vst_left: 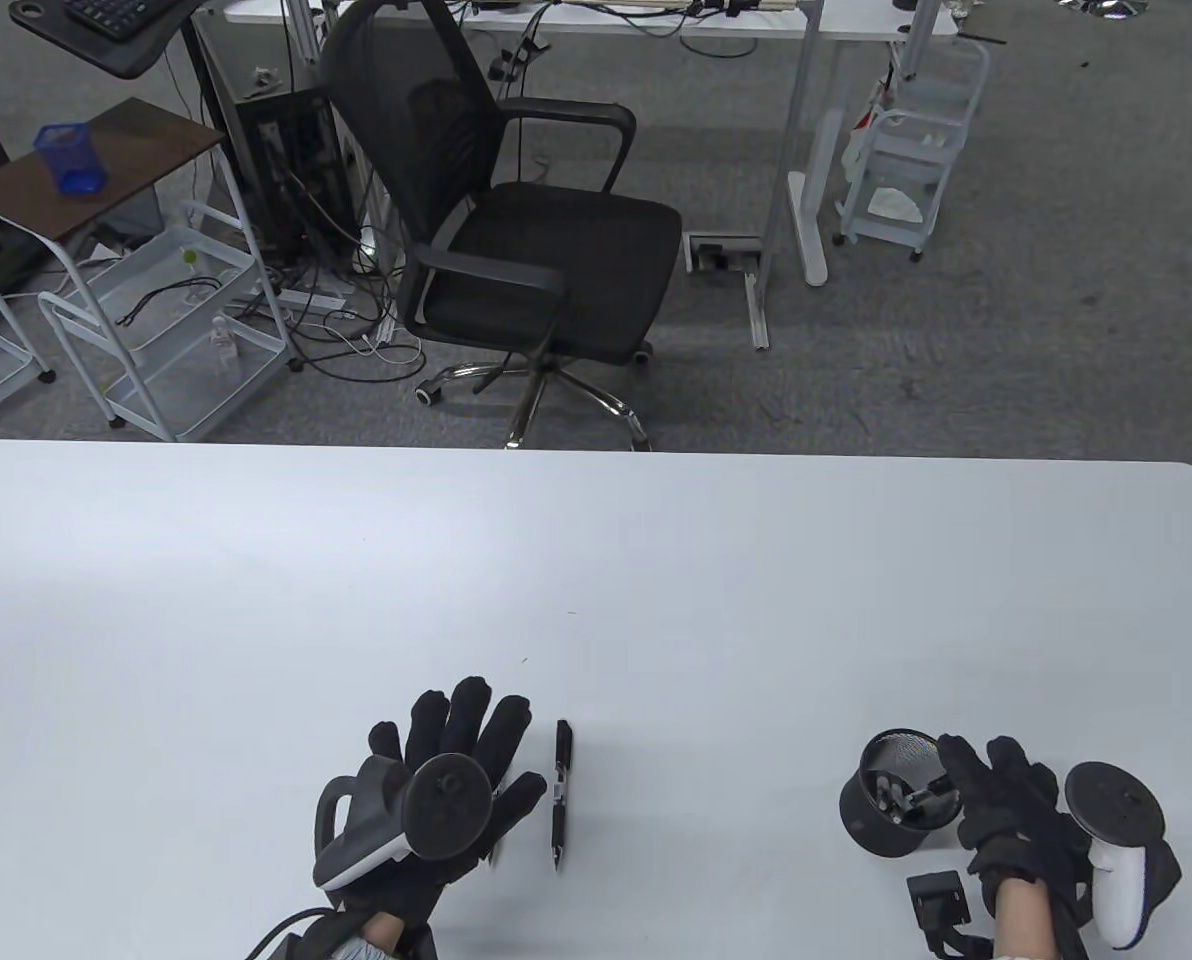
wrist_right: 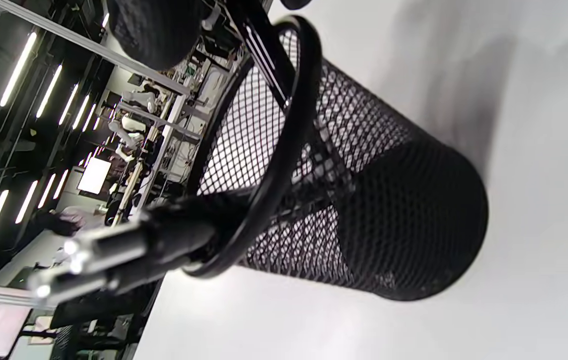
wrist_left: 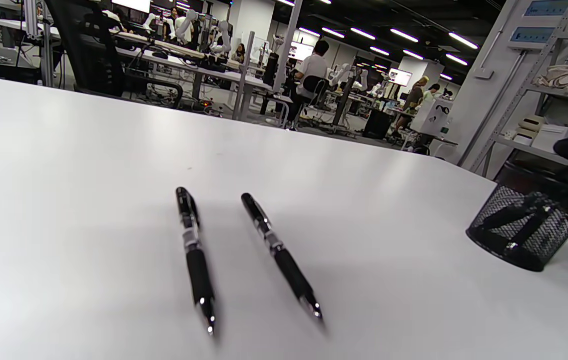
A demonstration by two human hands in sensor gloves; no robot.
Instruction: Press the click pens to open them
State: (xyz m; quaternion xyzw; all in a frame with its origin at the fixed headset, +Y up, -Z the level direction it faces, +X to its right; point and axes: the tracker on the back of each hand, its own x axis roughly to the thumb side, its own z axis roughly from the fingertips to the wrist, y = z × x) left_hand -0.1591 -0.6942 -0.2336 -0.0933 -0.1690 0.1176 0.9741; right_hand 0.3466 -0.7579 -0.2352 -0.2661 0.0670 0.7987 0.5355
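Note:
Two black click pens lie side by side on the white table [vst_left: 596,560]. One pen [vst_left: 562,795] lies just right of my left hand [vst_left: 461,750]; the other shows in the left wrist view [wrist_left: 195,257] beside the first [wrist_left: 280,255], and in the table view the hand mostly hides it. My left hand lies open with fingers spread and holds nothing. A black mesh pen cup [vst_left: 891,795] stands at the right with several pens in it. My right hand [vst_left: 966,780] reaches over its rim and pinches a pen [wrist_right: 261,55] between fingertips [wrist_right: 154,25].
Another pen [wrist_right: 114,255] leans out over the cup's rim [wrist_right: 284,150]. A small black box [vst_left: 936,895] sits near my right wrist. A black office chair [vst_left: 516,230] stands on the floor beyond the table's far edge.

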